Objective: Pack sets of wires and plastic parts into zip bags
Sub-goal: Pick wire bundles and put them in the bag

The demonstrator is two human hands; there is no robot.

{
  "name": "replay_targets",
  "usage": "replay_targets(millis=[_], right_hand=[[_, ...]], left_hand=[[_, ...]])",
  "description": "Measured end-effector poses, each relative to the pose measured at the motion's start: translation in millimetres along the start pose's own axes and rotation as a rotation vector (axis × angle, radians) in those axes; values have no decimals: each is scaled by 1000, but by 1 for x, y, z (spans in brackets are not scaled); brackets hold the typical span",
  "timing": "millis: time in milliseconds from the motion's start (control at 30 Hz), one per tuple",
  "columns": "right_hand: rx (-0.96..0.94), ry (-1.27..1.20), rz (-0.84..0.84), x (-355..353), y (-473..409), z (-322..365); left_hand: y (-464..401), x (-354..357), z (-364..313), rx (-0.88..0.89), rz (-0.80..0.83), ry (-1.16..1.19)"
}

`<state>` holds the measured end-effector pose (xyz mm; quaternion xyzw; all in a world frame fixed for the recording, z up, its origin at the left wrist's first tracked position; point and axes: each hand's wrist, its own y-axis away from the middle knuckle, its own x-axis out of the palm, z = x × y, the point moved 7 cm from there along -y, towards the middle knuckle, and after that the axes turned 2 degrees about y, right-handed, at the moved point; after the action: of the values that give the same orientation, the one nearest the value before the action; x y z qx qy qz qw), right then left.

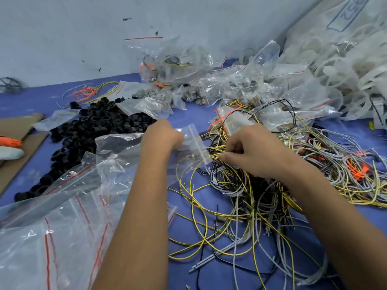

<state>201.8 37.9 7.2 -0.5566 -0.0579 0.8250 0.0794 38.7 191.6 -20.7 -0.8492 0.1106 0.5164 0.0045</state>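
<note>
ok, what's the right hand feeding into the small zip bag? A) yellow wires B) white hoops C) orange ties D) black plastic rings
A: the right hand pinches yellow wires at the mouth of the zip bag, which the left hand holds.

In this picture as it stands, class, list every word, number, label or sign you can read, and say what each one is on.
Blue outlined marking on the big bag of white plastic parts, top right: characters inside a drawn box, cut off by the frame edge and tilted; too blurred to read for certain.
Small zip bag held by the left hand: no print visible.
Other zip bags: red seal lines only, no text.
Nothing else is readable.
</note>
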Motion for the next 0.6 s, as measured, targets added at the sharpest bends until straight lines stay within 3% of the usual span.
replay_targets(millis=[167,467,600], right_hand=[[149,-165,-246,-18,3,-18],[439,-64,-812,-70,29,-77],[576,-63,-853,-73,39,-101]], left_hand=[[-1,-6,11,-47,-40,37],[4,-3,8,-78,-17,25],[5,-6,1,-17,-22,47]])
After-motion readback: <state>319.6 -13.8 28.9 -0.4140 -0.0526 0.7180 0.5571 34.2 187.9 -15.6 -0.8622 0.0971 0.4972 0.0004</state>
